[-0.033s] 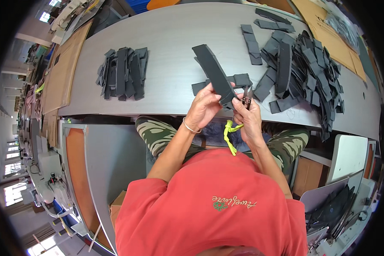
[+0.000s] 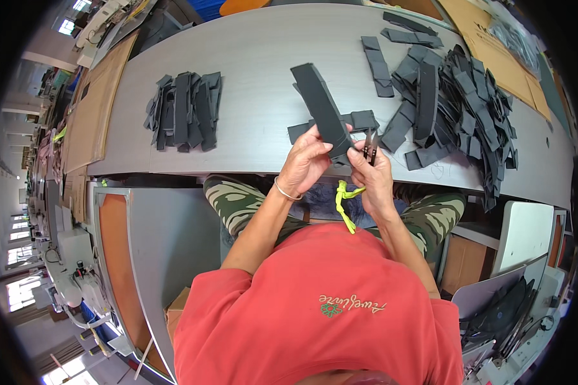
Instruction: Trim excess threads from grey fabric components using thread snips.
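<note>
Big grey table (image 2: 257, 58) first: huge heap of black pieces (image 2: 459, 96) at its right end, smaller stack (image 2: 185, 109) toward its left. At the table's near edge, left hand (image 2: 305, 160) pinches a long black strip (image 2: 321, 109); right hand (image 2: 374, 176) grips small snips (image 2: 368, 149) with a yellow-green cord (image 2: 345, 202) dangling.

The long strip (image 2: 321, 110) in the left hand (image 2: 304, 165) is dark grey, as are both piles of cut pieces (image 2: 185, 109) on the pale grey table (image 2: 263, 58). The cord (image 2: 345, 204) below the right hand (image 2: 374, 176) is neon yellow. The trousers (image 2: 234, 200) have a green camouflage pattern, and the shirt (image 2: 321, 308) is coral red.
</note>
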`<state>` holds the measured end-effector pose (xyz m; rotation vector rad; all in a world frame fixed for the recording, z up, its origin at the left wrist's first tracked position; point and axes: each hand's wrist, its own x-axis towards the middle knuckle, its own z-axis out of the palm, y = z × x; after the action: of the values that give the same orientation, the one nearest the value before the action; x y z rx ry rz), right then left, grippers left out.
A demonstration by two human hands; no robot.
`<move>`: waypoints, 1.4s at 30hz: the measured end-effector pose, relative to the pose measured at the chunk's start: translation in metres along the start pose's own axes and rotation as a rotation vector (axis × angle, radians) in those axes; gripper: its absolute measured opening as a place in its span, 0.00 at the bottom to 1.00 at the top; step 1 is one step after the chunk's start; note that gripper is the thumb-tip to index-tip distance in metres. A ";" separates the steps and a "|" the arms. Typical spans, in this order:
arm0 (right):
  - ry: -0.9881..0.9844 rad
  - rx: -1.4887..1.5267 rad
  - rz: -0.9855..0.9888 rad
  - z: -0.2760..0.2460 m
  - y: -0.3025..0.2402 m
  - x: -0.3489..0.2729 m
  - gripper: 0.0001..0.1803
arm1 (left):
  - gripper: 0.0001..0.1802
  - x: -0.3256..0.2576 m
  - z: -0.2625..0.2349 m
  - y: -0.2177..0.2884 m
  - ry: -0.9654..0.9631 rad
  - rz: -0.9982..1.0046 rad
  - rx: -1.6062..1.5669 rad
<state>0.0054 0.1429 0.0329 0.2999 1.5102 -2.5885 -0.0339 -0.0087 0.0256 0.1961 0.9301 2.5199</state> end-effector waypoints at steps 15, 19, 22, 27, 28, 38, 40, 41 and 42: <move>-0.028 -1.131 -0.762 -0.019 -0.035 0.013 0.16 | 0.23 -0.008 0.002 0.003 -0.004 -0.114 -0.048; -0.003 -1.131 -0.794 -0.015 -0.038 0.012 0.14 | 0.31 -0.009 0.002 0.002 -0.074 -0.157 -0.011; 0.008 -1.126 -0.803 -0.014 -0.037 0.011 0.14 | 0.34 -0.010 -0.003 -0.001 -0.092 -0.191 0.039; 0.028 -1.161 -0.766 -0.019 -0.034 0.011 0.10 | 0.34 -0.010 0.003 0.001 -0.117 -0.231 0.007; 0.028 -1.160 -0.766 -0.019 -0.033 0.011 0.10 | 0.33 -0.010 0.004 0.000 -0.129 -0.206 -0.014; 0.028 -0.977 -0.679 -0.020 -0.039 0.005 0.13 | 0.29 -0.009 -0.007 -0.008 -0.180 -0.176 -0.101; 0.013 -1.035 -0.695 -0.020 -0.040 0.005 0.13 | 0.28 -0.010 -0.005 -0.008 -0.161 -0.159 -0.103; -0.001 -1.071 -0.707 -0.020 -0.040 0.006 0.13 | 0.28 -0.009 -0.004 -0.007 -0.161 -0.159 -0.103; -0.014 -1.108 -0.720 -0.019 -0.040 0.007 0.13 | 0.28 -0.009 -0.003 -0.007 -0.186 -0.163 -0.110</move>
<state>-0.0075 0.1792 0.0556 -0.4558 3.0986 -1.5751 -0.0244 -0.0095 0.0186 0.3020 0.7036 2.3488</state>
